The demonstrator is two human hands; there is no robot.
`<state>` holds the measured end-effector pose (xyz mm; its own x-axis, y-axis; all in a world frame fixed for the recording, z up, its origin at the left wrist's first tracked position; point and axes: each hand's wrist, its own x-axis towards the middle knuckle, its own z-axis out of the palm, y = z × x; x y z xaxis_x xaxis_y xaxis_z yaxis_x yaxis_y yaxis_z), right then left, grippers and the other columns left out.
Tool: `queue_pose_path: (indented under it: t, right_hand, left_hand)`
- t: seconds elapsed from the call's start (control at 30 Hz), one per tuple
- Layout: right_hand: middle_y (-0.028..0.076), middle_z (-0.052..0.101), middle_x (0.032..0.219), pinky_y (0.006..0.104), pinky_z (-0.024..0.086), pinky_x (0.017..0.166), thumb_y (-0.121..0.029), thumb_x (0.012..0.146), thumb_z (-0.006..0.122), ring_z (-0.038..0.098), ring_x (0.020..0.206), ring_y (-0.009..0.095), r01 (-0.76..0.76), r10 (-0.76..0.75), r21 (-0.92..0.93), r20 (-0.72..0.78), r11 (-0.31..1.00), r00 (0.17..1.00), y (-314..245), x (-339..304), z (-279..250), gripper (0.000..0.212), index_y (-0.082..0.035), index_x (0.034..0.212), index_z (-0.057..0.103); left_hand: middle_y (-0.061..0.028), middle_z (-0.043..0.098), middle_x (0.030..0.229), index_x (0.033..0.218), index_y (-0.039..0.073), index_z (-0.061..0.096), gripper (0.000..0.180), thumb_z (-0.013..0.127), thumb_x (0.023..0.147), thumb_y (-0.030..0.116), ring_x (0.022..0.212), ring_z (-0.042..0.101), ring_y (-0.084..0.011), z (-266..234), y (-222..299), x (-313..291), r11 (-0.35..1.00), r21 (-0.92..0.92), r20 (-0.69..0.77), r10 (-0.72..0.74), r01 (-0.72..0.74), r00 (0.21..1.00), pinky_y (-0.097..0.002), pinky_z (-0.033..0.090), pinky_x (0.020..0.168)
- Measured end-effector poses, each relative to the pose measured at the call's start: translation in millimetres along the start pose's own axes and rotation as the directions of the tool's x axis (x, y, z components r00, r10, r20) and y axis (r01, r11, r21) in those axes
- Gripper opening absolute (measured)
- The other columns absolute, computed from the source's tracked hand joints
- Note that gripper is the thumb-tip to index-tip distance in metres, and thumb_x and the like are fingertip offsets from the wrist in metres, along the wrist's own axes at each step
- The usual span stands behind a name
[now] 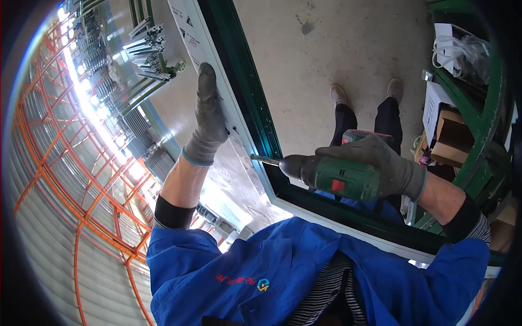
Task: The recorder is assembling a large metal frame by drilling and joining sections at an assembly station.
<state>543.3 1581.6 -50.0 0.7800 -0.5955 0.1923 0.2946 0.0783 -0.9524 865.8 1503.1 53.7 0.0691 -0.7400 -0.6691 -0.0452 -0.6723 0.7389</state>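
Observation:
My right hand [375, 163], in a dark grey glove, is wrapped round a green and black cordless drill [342, 176] with a red switch. The drill lies nearly level and its bit [266, 160] points left, its tip at the inner edge of a window frame [239, 60]. That frame has dark green inner profiles and a pale outer side with printed film. My left hand [209, 117], also gloved, rests against the filmed side above the bit. Its visible fingers are stretched along the frame; the others are hidden.
A green rack [462, 103] at the right holds open cardboard boxes [452, 136] and a white cord [448, 51]. Metal profiles [147, 49] are stacked on a green stand at the upper left. Concrete floor [326, 32] shows through the frame, with two shoes [338, 95] on it.

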Motion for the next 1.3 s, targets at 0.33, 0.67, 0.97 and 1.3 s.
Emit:
queue_pose_path:
  t: [0.33,0.67,0.97,1.3]
  right_hand:
    - [0.010,0.077,0.112,0.0353,0.059,0.088,-0.021,0.089,0.078,0.074,0.100,0.020,-0.217,0.217,0.039,0.007,0.975,0.976,-109,-13,-68,0.053,0.001,0.136,0.065]
    - [0.011,0.076,0.114,0.0314,0.057,0.090,-0.009,0.089,0.077,0.074,0.098,0.022,-0.294,0.034,-0.494,-0.470,0.819,0.882,-262,-48,28,0.051,0.003,0.137,0.063]
    - [0.009,0.076,0.114,0.0339,0.058,0.090,-0.007,0.086,0.083,0.074,0.100,0.021,-0.551,-0.351,-0.699,-0.710,0.456,0.610,-299,-108,203,0.049,0.000,0.131,0.066]
    - [0.008,0.075,0.109,0.0374,0.055,0.094,-0.012,0.085,0.088,0.074,0.100,0.024,-0.870,-0.556,-0.359,-0.822,0.339,0.122,-219,-241,284,0.041,-0.006,0.121,0.069]
  left_hand:
    - [-0.0075,0.074,0.094,0.127,0.004,0.065,0.069,0.051,0.103,0.067,0.076,0.073,-0.0138,-6,10,-6,0.996,-0.047,0.055,0.081,-0.078,0.995,-0.0272,0.063,0.069]
    - [-0.0140,0.064,0.133,0.157,-0.001,0.034,0.076,0.072,0.096,0.024,0.125,0.059,-0.0215,-5,-24,-64,0.835,0.232,0.070,0.497,-0.498,0.865,-0.0392,0.049,0.107]
    - [-0.0218,0.060,0.139,0.164,0.000,-0.002,0.103,0.065,0.086,0.006,0.133,0.057,-0.0314,-22,-75,-95,0.788,0.411,0.118,0.454,-0.459,0.883,-0.0411,0.043,0.115]
    - [-0.0324,0.051,0.147,0.153,-0.004,0.041,0.084,0.081,0.086,0.026,0.137,0.050,-0.0485,82,-71,-188,0.053,0.287,0.894,0.344,-0.956,0.287,-0.0521,0.042,0.115]
